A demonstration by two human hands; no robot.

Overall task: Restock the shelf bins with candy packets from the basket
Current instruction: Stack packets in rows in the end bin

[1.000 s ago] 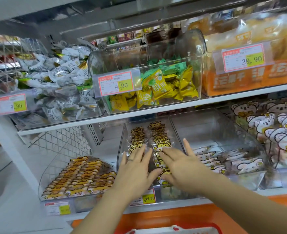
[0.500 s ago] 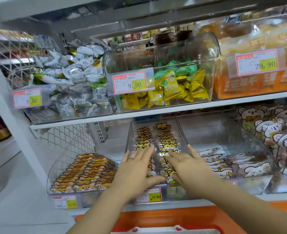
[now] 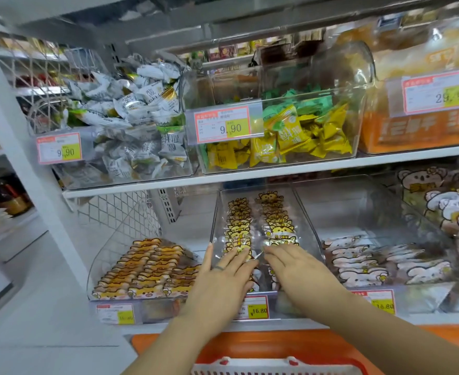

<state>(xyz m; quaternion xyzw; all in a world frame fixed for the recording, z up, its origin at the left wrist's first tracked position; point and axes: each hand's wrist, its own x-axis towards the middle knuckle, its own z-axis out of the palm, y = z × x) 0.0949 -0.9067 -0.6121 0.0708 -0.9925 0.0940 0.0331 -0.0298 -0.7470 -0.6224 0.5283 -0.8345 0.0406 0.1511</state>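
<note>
Legibly priced: the middle bin's tag (image 3: 258,307) reads "¥16.80". On the upper shelf (image 3: 250,175), two red-and-yellow tags read "9.90" (image 3: 223,128) (image 3: 59,151) and a third reads "29.90" (image 3: 439,94). The smaller print is too blurred to read.

Middle bin (image 3: 308,223): clear hard plastic with sloped walls, on the lower shelf. It holds candy packets (image 3: 274,226) in glossy clear wrap printed with a yellow cartoon animal face, lying in two overlapping rows.

Left bin (image 3: 98,266): same clear plastic, holding orange-brown packets (image 3: 147,269) in flat rows.

Right bin (image 3: 423,239): white bear-print packets (image 3: 369,266).

Upper bins: loose pillow-shaped sweets, silver-white (image 3: 131,117) and yellow-green (image 3: 290,133).

Left hand (image 3: 220,277): palm down, fingers straight and together, resting flat on the left row of candy packets. It has a thin ring (image 3: 219,267) on one finger and grips nothing.

Right hand (image 3: 301,269): palm down, fingers extended, lying flat on the right row and gripping nothing.

Basket (image 3: 274,368): only a white rim shows at the bottom edge, below both forearms.
</note>
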